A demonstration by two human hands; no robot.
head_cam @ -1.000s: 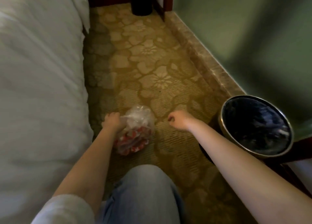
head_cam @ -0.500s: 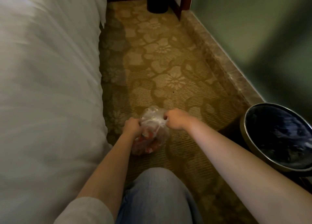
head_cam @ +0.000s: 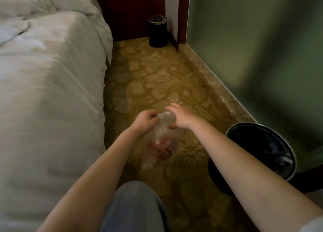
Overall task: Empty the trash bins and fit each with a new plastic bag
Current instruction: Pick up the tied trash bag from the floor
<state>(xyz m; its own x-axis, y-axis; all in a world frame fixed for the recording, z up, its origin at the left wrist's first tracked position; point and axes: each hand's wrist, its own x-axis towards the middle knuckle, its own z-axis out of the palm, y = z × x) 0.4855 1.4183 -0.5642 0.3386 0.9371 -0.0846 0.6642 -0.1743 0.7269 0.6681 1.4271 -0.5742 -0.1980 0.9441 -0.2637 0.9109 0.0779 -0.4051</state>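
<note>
**Used bag** (head_cam: pixel 163 140): clear plastic, with reddish and pale waste settled at the bottom. It is held just above the carpet (head_cam: pixel 157 77), between the two hands and left of the near bin. The neck is gathered upward, probably so that it can be twisted or knotted shut before disposal.

**Left hand** (head_cam: pixel 146 121): its fingers are curled, and the left side of the gathered neck is pinched between them — it is judged to serve as the anchor.

**Right hand** (head_cam: pixel 181 117): it is laid over the top of the neck. The fingers are extended forward and close together, and the thumb is tucked beneath against the plastic. The neck appears to be nipped there, though blur prevents certainty.

**Near bin** (head_cam: pixel 232 132): dark and round with a metal rim, it is set by the wall within easy reach. The inside is glossy and creased; whether that is a liner cannot be told.

**Far bin** (head_cam: pixel 157 34): dark, placed upright in the far corner, well apart. It is presumably still to be dealt with.

**Bed** (head_cam: pixel 52 91): it is covered in white bedding and borders the carpet strip on the left.

**Knee** (head_cam: pixel 132 205): clad in denim and raised in the foreground — a crouch is suggested.
</note>
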